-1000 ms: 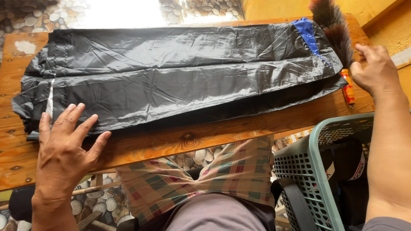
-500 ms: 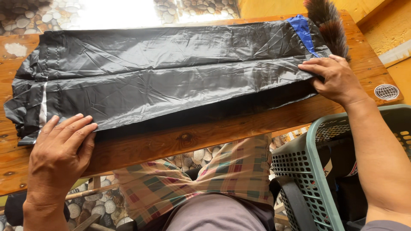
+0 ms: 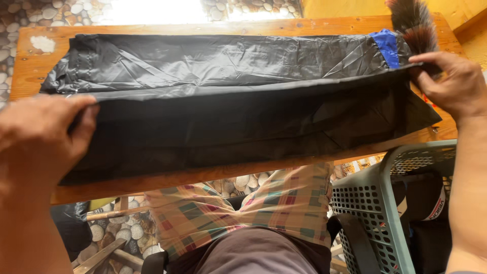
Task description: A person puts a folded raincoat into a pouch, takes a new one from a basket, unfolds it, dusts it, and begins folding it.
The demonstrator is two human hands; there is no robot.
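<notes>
Left hand and right hand each pinch an end of the black nylon trousers lying between them on the wooden table, near fold lifted taut, seemingly to fold evenly.

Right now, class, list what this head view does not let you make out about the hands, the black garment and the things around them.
- Left hand: blurred and close to the camera; fingertips hidden behind the black garment.
- Right hand: fingertips tucked into the garment's edge.
- Feather duster: top cut off by the picture's edge, handle hidden by the right hand.
- Plastic basket: cut off by the right and bottom edges; contents dark and unclear.
</notes>
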